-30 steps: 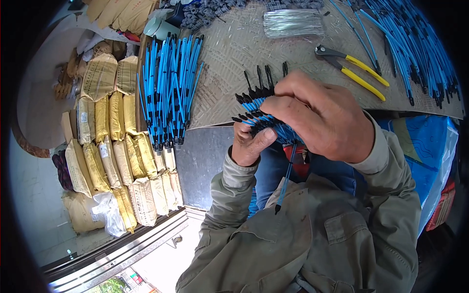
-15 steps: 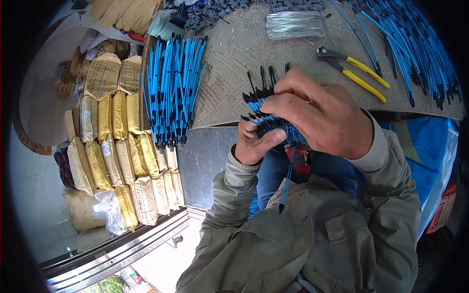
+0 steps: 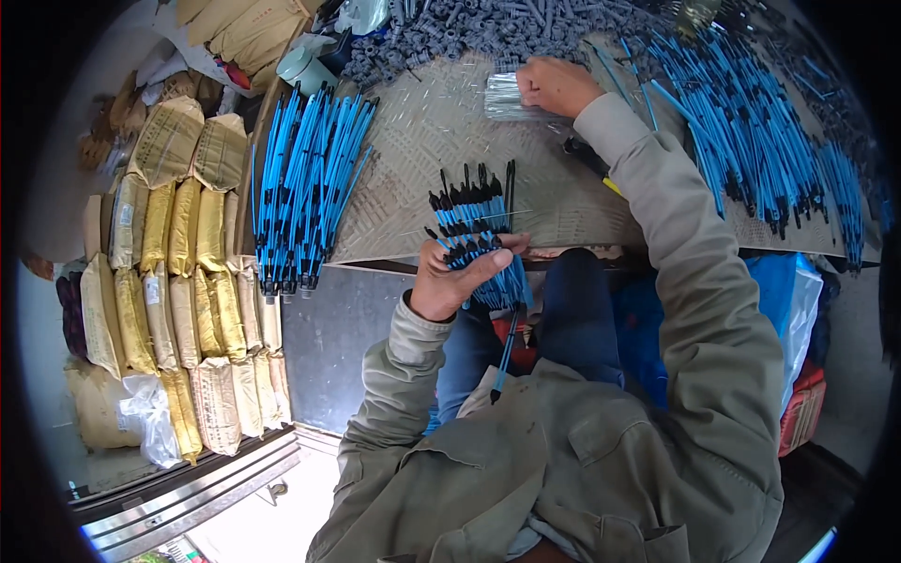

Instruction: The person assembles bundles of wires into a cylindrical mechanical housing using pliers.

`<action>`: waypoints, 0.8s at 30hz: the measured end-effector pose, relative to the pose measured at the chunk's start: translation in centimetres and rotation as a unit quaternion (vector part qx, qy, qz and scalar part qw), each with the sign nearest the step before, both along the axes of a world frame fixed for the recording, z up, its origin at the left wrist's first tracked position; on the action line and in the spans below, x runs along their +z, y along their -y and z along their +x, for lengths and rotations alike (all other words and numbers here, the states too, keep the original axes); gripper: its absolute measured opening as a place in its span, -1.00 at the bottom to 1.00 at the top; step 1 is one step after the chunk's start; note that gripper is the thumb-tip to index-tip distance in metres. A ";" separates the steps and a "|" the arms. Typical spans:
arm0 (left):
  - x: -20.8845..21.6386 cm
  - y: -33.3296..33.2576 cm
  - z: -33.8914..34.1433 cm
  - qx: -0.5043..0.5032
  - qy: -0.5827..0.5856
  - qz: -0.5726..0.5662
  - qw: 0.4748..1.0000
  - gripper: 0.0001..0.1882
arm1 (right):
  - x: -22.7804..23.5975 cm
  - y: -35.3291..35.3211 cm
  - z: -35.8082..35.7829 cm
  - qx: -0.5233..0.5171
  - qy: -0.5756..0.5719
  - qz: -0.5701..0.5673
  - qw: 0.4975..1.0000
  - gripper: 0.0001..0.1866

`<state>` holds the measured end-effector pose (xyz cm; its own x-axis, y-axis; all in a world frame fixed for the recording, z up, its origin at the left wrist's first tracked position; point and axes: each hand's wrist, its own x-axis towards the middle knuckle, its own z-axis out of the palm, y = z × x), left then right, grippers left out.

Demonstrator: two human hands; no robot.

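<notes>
My hands are well apart. Left hand (image 3: pixel 449 286) is clamped on a bundle of blue tubes (image 3: pixel 504 284), thumb across the near side; bundle sits in front of the tabletop (image 3: pixel 394 183) edge, over my lap, black tips fanned upward in rows. One blue tube (image 3: pixel 505 355) hangs down below it. A thin pale strand (image 3: pixel 518 213) lies across the rows. Right hand (image 3: pixel 560 86) is at the stack of shiny strands (image 3: pixel 511 99), fingers bent onto its right end; can't tell if any strand is pinched.

Handling, my guess: bundle is light, tubes springy and smooth, so they'd slide against each other if squeezed loosely; best held round the blue middle, off the black tips. Strands look stiff but thin, bendable, easiest picked singly by an end.

Containers: tan sacks (image 3: pixel 169 133) and yellow packages (image 3: pixel 189 225) stacked at left, all closed up, contents hidden. Whitish plastic bag (image 3: pixel 150 419) low in front of them, contents unclear. Pale green container (image 3: pixel 305 70) by the tabletop's left corner, can't see inside. Grey fittings (image 3: pixel 488 42) are heaped loose at the back, no box visible.
</notes>
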<state>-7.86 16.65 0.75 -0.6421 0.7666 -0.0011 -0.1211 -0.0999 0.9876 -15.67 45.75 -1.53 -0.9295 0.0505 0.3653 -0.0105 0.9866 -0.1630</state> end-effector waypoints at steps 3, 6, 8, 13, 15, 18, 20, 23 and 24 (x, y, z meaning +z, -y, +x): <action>-0.1 0.2 0.0 -0.002 -0.002 0.001 1.000 -0.69 | -0.4 -0.9 -0.3 0.063 -0.026 -0.040 0.997 -0.89; 0.3 -0.2 -0.1 0.002 0.003 0.010 1.000 -0.69 | 0.2 -1.3 0.2 0.066 -0.062 -0.015 0.996 -0.88; 0.2 -0.2 -0.3 -0.008 0.015 0.011 1.000 -0.73 | 1.3 -1.0 1.3 0.092 -0.097 -0.046 0.990 -0.90; -0.1 0.4 -0.6 -0.017 0.037 0.007 0.999 -0.81 | 7.1 5.7 9.1 0.190 0.002 -0.461 0.867 -0.90; -0.1 0.5 -0.8 -0.022 0.036 0.005 0.999 -0.80 | 7.5 7.9 11.5 0.197 0.030 -0.471 0.859 -0.89; 0.0 0.0 -0.6 -0.026 0.050 0.013 0.998 -0.81 | 6.8 8.9 13.6 0.212 -0.142 -0.189 0.948 -0.85; 0.0 0.1 -0.6 -0.025 0.053 0.016 0.998 -0.81 | 6.9 9.5 14.2 0.172 -0.170 -0.193 0.951 -0.83; 0.0 0.2 -0.7 -0.021 0.058 0.021 0.998 -0.81 | 6.8 9.8 14.5 0.147 -0.185 -0.204 0.950 -0.80; 0.0 0.2 -0.7 -0.019 0.057 0.020 0.998 -0.81 | 6.8 9.7 14.6 0.144 -0.187 -0.213 0.948 -0.78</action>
